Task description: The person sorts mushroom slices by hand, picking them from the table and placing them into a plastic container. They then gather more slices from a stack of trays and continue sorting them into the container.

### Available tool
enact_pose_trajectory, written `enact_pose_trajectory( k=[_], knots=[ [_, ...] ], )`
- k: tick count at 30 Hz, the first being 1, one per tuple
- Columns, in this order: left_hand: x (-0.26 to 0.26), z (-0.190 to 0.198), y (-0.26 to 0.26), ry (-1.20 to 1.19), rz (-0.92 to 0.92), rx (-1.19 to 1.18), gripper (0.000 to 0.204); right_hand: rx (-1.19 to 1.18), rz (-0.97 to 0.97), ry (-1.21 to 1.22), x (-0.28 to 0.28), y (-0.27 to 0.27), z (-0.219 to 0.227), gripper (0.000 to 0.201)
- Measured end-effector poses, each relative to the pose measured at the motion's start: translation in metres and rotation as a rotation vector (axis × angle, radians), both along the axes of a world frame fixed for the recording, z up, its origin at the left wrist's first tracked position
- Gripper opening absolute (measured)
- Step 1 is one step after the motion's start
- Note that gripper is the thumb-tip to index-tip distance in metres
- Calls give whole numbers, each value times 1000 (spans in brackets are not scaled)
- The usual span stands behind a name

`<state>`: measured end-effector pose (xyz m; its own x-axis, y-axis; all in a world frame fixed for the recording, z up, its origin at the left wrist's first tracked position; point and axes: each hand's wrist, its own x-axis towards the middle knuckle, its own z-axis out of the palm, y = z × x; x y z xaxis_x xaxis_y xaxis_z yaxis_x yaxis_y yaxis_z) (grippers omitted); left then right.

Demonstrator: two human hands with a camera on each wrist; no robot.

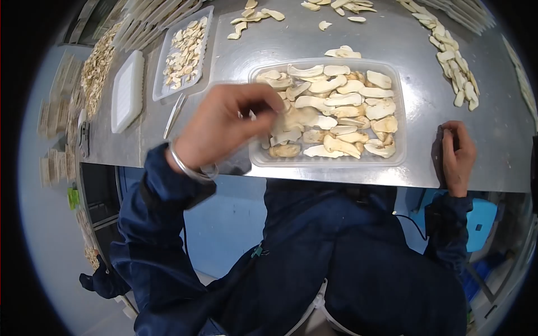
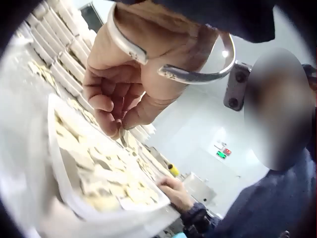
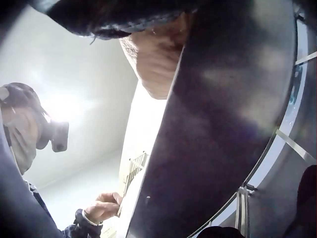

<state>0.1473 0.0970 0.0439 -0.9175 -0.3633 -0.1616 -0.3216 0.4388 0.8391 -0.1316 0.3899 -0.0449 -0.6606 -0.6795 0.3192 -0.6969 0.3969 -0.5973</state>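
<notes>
My left hand [image 1: 227,120], with a silver bracelet at its wrist, pinches a thin pale slice [image 1: 301,116] above the left part of a clear tray [image 1: 401,112]. Rows of cream and tan slices [image 1: 343,99] lie in that tray. In the left wrist view the left hand [image 2: 133,74] holds the slice [image 2: 124,139] between thumb and fingertips, over the tray [image 2: 59,163]. To the right of the tray, my right hand [image 1: 459,157] rests on the table's front edge with fingers loosely bent, holding nothing visible.
Left of the tray are a second tray with small slices [image 1: 185,55], a white lid-like tray [image 1: 128,92] and a metal tool [image 1: 175,116]. Loose slices [image 1: 457,67] form a long pile at the right. More slices [image 1: 256,15] lie at the back. Stacked racks [image 1: 151,25] stand back left.
</notes>
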Motion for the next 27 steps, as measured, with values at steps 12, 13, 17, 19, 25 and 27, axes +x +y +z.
enact_pose_trajectory(
  k=[12,13,17,19,25,27],
  knots=[
    [2,-23,30,-44,-140,-154,10,2,15,43,0,0,2,6],
    [0,-23,30,-22,-158,-187,10,2,13,48,0,0,2,6],
    [-9,-22,7,148,-158,-407,12,-16,24,40,0,0,4,6],
    [-27,-8,-23,138,21,-581,11,-15,29,43,0,-1,4,6],
    [-90,-28,-132,147,-34,-910,21,-19,3,23,2,-3,7,5],
    [-111,-51,-156,268,-151,-1056,23,-11,-7,-2,2,-2,8,5]
  ],
)
